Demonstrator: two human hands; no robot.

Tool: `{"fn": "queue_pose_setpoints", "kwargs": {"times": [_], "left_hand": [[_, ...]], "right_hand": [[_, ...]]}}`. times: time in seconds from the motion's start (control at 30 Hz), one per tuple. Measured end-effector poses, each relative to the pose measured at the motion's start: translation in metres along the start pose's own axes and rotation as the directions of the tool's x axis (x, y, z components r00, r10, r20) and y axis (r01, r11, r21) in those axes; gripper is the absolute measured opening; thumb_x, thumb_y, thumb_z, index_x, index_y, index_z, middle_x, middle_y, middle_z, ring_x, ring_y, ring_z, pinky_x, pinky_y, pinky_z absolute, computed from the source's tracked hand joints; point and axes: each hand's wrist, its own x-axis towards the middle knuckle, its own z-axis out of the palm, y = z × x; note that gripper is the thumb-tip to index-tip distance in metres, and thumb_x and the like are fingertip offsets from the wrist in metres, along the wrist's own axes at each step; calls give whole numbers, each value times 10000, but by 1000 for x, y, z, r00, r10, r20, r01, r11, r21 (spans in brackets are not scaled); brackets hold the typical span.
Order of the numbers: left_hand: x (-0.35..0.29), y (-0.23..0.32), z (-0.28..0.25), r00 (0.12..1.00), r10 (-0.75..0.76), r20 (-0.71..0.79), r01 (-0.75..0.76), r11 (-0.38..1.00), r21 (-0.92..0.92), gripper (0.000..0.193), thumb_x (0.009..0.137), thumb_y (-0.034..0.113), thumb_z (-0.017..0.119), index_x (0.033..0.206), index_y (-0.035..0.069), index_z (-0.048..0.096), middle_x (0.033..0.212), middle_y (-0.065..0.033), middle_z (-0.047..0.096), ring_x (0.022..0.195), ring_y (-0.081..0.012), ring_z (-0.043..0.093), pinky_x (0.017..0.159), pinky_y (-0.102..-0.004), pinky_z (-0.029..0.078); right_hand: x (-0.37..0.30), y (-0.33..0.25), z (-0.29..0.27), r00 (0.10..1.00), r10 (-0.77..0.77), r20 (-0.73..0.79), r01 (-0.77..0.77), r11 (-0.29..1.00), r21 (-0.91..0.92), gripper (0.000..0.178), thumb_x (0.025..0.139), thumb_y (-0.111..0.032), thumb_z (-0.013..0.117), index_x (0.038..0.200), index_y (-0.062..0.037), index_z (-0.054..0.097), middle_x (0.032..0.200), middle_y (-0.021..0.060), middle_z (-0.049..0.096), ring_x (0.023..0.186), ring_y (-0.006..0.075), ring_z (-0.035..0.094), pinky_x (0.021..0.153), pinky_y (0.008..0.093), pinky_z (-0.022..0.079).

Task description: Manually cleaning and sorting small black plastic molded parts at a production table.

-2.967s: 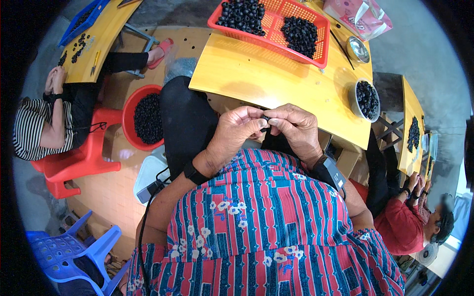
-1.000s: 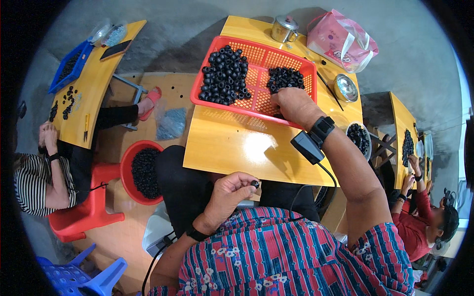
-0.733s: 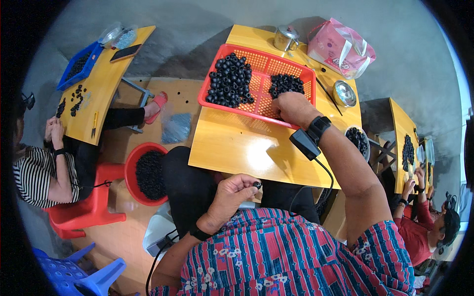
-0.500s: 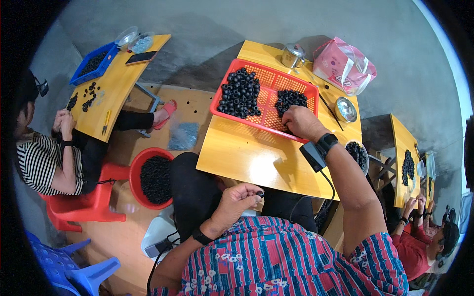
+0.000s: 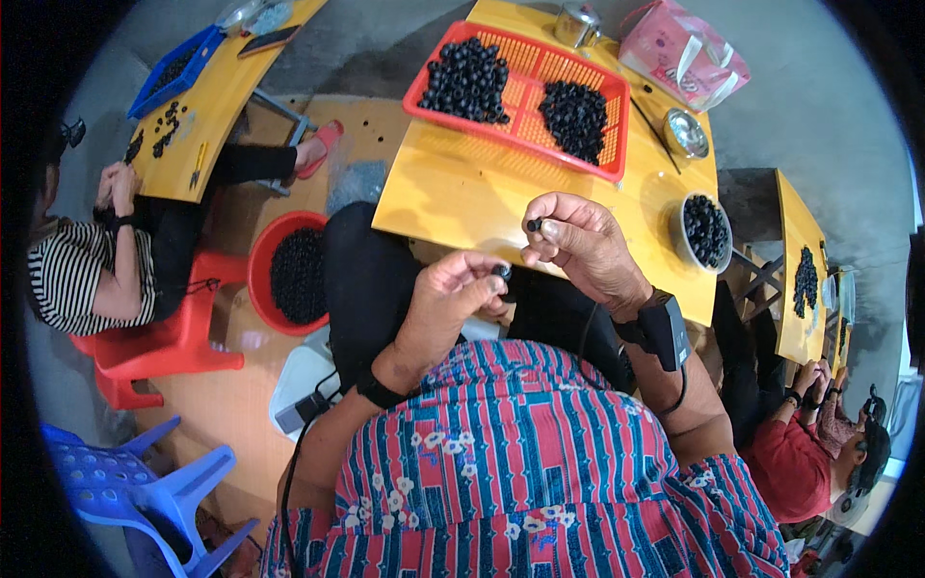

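Black and glossy, the small round bead [image 5: 533, 224] sits pinched between the thumb and forefinger of my right hand [image 5: 581, 246], held up just above the near edge of the yellow surface [image 5: 462, 193]. My left hand [image 5: 453, 294] is closed on a second dark bead [image 5: 501, 272] at its fingertips, close beside the right, both over my lap. I judge these beads to be light, hard and smooth, so they will slip or roll if the pinch loosens; the safest hold is across the widest part, with the fingertips opposite each other. They look stiff rather than fragile.

On the surface stands a red plastic basket [image 5: 617, 125] with an open mesh floor, and in it lie two heaps of the same dark beads [image 5: 466, 79], one to the left and one to the right, a bare strip between them. A round bowl [image 5: 705, 231] near the right edge is filled with more of them, and a small shiny metal dish [image 5: 685, 132] stands beyond it. A pink bag [image 5: 682, 56] lies at the far corner. On the floor to my left is a red tub [image 5: 289, 275] of dark beads, beside a red plastic chair [image 5: 154, 347] where another person in a striped top [image 5: 72, 279] works at a separate table.
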Motion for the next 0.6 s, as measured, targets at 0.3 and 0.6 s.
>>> {"fn": "queue_pose_setpoints", "kwargs": {"times": [0.3,0.6], "left_hand": [[-6,2,3,999,41,30,-39,996,-83,199,877,45,556,1071,3,552,905,-60,602,773,-102,567,726,-238,497],[-9,4,7,1000,7,-4,-7,999,-49,205,877,60,565,1076,10,556,850,-42,599,732,-100,565,713,-230,491]], "right_hand": [[-18,23,18,999,35,-16,-37,983,-178,139,893,-55,537,1010,10,575,819,18,603,723,71,556,681,205,472],[-25,30,23,971,-219,-99,125,811,-571,140,836,-33,607,964,12,641,803,23,611,670,73,566,579,206,476]]}}
